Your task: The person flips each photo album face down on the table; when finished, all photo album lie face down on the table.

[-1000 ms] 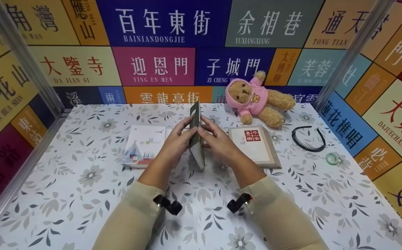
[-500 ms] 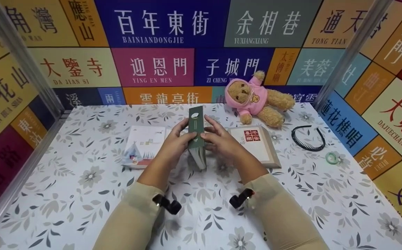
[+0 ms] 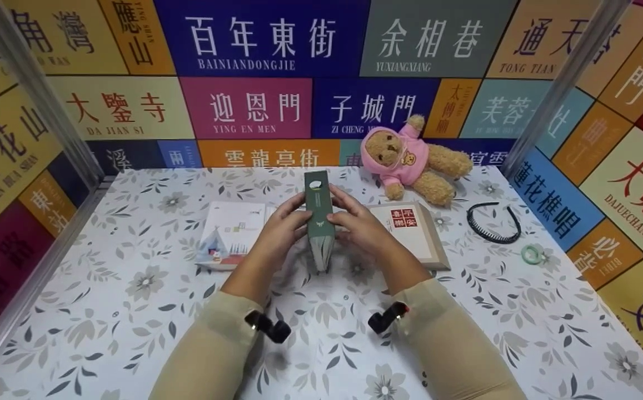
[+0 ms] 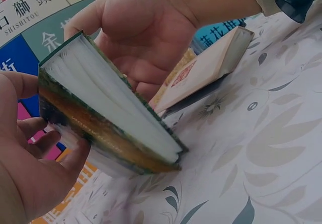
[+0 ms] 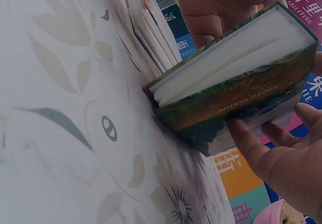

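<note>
A thick photo album [image 3: 319, 208] with a dark green spine stands between my two hands, spine up. In the right wrist view its cover [image 5: 251, 100] bears the words PHOTO ALBUM, and white page edges show. My left hand [image 3: 285, 228] holds the left cover, thumb by the spine. On the opposite cover, my right hand [image 3: 363, 225] grips with thumb and fingers. The album's lower edge is close to the tabletop; whether it touches I cannot tell. A white book with a tent picture [image 3: 229, 236] lies left of my hands. A cream book with red characters [image 3: 410, 233] lies to the right.
A teddy bear in a pink hoodie [image 3: 404, 155] leans against the back wall. At the right lie a black headband [image 3: 493, 239] and a green ring-shaped bangle [image 3: 531, 254]. Panels printed with characters surround the flower-patterned tabletop [image 3: 321, 355].
The album has turned and tipped between my hands, so its green spine now faces up more squarely. My right hand has shifted slightly outward. Everything else stays in place.
</note>
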### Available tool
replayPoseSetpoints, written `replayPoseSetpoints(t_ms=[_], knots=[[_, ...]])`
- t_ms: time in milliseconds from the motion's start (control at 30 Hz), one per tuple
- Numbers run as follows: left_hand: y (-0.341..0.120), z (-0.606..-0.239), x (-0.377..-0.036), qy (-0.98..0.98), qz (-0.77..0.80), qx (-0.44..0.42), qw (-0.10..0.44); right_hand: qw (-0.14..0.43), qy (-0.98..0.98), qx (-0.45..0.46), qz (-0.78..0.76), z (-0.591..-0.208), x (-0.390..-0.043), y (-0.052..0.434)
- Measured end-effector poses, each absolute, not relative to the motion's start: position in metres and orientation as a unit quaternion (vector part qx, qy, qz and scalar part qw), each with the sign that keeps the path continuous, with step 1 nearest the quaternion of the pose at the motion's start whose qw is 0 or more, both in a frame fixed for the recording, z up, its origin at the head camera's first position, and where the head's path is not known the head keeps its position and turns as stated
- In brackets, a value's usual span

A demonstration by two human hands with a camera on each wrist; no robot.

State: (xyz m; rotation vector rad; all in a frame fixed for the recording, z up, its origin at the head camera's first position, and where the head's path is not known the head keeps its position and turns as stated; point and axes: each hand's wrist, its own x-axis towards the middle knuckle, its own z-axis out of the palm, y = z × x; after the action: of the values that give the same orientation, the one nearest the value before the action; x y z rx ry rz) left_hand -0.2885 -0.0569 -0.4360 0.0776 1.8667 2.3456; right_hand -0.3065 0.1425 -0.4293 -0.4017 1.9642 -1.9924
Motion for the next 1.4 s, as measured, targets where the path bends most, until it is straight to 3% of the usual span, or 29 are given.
replayPoseSetpoints(t_ms=[200,433,733,1000,1400], knots=[[-0.056,-0.434,-0.288,0.684,0.728,0.020,0.042,0.127,0.679,-0.119,-0.714,-0.427,-0.306,0.140],[-0.057,-0.444,-0.288,0.712,0.697,-0.013,0.084,0.036,0.721,-0.101,-0.685,-0.424,-0.310,0.147],[-0.063,-0.456,-0.297,0.672,0.729,-0.073,0.109,0.050,0.710,-0.048,-0.701,-0.426,-0.318,0.158],[-0.066,-0.456,-0.298,0.641,0.757,-0.069,0.106,0.048,0.736,-0.021,-0.675,-0.435,-0.329,0.166],[-0.076,-0.455,-0.301,0.641,0.753,-0.094,0.113,0.104,0.763,0.028,-0.637,-0.447,-0.336,0.174]])
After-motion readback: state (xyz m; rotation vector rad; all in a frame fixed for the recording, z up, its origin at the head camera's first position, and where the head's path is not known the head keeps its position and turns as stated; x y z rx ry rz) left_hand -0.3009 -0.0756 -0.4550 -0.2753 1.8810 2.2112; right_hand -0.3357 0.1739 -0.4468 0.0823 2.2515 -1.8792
